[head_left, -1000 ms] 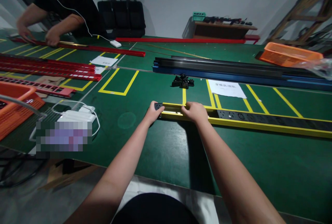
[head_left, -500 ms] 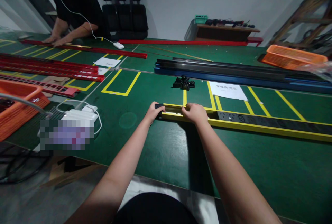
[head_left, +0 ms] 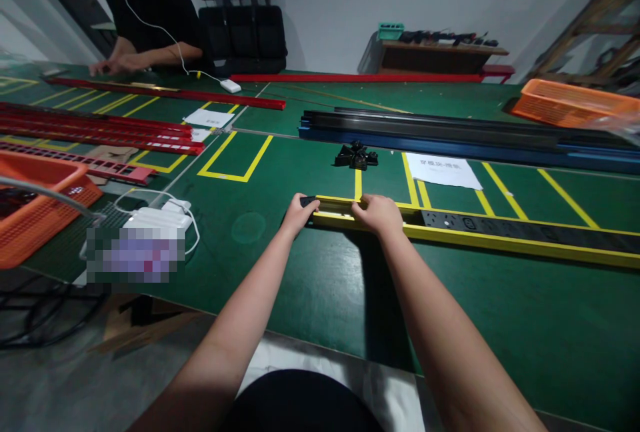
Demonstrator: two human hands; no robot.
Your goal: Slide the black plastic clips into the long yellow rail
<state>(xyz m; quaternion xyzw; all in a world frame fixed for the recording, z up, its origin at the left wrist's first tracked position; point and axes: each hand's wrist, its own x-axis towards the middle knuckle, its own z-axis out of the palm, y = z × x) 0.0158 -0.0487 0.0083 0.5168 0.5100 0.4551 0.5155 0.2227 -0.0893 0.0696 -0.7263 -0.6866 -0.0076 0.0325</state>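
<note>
A long yellow channel rail (head_left: 500,243) lies across the green table in front of me, its open side up. Black socket modules (head_left: 470,223) sit inside its right part. My left hand (head_left: 299,213) is closed at the rail's left end, pinching a small black module (head_left: 308,201) there. Further right, my right hand (head_left: 379,213) is closed around the rail, thumb at its near edge; its other fingers are partly hidden. Between my hands the channel is bare. Beyond the rail lies a small pile of black parts (head_left: 356,155).
Dark blue and black rails (head_left: 425,132) lie behind, with a paper sheet (head_left: 443,171) in front. Red rails (head_left: 100,127), an orange basket (head_left: 45,209) and a white power adapter (head_left: 157,224) are at left. Another orange basket (head_left: 575,104) stands at right. A co-worker (head_left: 155,19) leans over the far left.
The co-worker's hands have come off the red rail and drawn together behind it. My hands keep their places on the yellow rail; the view has shifted slightly.
</note>
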